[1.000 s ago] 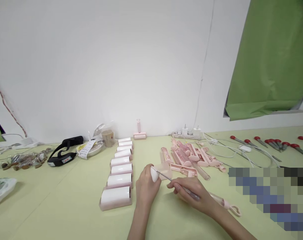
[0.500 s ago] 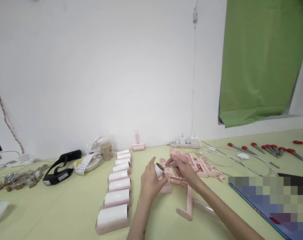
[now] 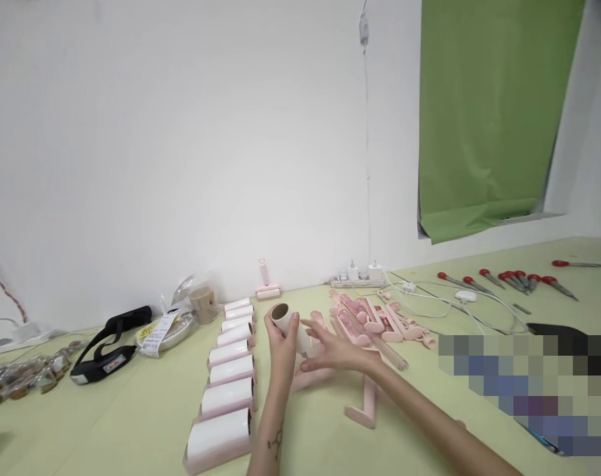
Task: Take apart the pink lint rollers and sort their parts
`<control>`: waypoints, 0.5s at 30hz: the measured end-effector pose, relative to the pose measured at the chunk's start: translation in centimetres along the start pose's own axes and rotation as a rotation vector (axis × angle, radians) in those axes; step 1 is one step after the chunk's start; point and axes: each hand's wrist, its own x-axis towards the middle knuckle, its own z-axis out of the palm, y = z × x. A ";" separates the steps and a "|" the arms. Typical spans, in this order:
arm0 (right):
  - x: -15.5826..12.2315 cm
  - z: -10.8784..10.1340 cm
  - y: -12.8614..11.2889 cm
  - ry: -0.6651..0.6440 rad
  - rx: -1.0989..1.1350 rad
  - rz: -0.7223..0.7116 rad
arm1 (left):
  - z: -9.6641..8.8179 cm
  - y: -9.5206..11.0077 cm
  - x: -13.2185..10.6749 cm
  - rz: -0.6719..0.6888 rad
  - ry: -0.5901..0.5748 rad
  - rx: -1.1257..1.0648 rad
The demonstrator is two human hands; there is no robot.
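My left hand (image 3: 281, 340) is closed round a white lint roller refill (image 3: 304, 340), a paper roll with a brown cardboard core. It stands tilted, its hollow end facing up. My right hand (image 3: 332, 347) is at the roll's lower right side, fingers spread and thumb by the bottom end; whether it grips the roll is hard to see. Behind that hand lies a heap of pink plastic roller parts (image 3: 374, 314). One pink handle piece (image 3: 363, 413) rests on the table below my right wrist. To the left runs a row of white rolls in pinkish cases (image 3: 219, 433).
An assembled pink roller (image 3: 268, 291) stands against the wall. Left are a black strap (image 3: 109, 357), a tape roll (image 3: 202, 303) and bagged brown items (image 3: 32, 373). A power strip (image 3: 354, 283), white cables and several red-handled tools (image 3: 521, 281) lie to the right.
My left hand has turned the roll more upright, showing its hollow end upward. My right hand has moved from that end down to the lower side, its fingers opening wider. The view has shifted right.
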 end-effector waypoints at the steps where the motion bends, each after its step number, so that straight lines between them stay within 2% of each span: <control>1: 0.1 0.7 0.5 0.032 0.024 -0.026 | -0.1 0.5 0.0 0.025 0.019 -0.020; 3: 0.5 1.8 1.0 0.127 0.081 -0.066 | -0.2 1.5 0.0 0.097 0.098 -0.059; 5: 0.9 1.8 0.8 0.231 0.136 -0.090 | -0.6 2.4 0.0 0.203 0.187 -0.057; 6: 0.9 1.3 0.6 0.296 0.169 -0.099 | -0.8 2.7 0.0 0.258 0.200 -0.019; 7: 0.7 0.6 0.3 0.367 0.203 -0.107 | -1.0 2.9 0.0 0.306 0.165 0.052; 9: 0.2 -1.2 -0.2 0.520 0.262 -0.119 | -1.3 2.9 -0.2 0.356 -0.041 0.273; 12: -1.0 -3.6 -0.7 0.744 0.351 -0.139 | -1.3 1.1 -0.9 0.312 -0.518 0.686; 13: -1.3 -4.0 -0.8 0.791 0.374 -0.144 | -1.1 0.2 -1.2 0.291 -0.638 0.810; 15: -1.7 -4.3 -0.9 0.827 0.396 -0.149 | -0.7 -1.8 -1.8 0.257 -0.777 0.994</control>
